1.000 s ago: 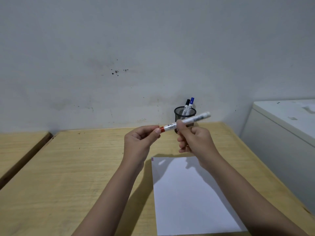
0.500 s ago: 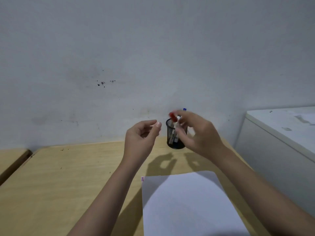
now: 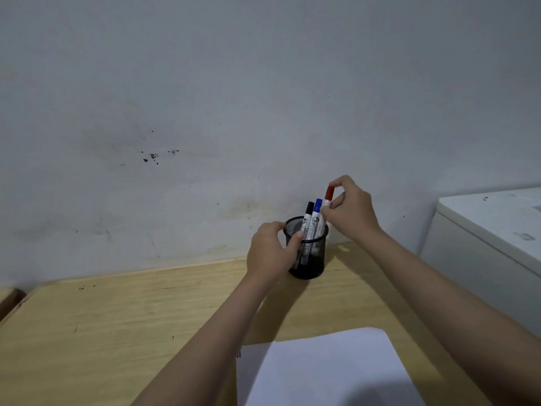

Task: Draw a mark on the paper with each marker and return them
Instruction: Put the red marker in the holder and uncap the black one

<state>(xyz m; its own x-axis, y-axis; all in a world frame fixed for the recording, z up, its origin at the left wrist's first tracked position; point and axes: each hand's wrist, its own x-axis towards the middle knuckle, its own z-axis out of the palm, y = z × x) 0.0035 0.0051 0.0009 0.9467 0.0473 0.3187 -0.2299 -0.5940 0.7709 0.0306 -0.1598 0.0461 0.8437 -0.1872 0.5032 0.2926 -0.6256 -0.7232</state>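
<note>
Red-capped marker stands cap-up in the black mesh cup at 12 o'clock on the tabletop, just right of the blue-capped marker and black-capped marker; my right hand has its grip pinched on the red cap end. My left hand wraps the cup's 9 o'clock side, thumb on the rim. Paper lies at 6 o'clock, a small red mark at its left edge.
</note>
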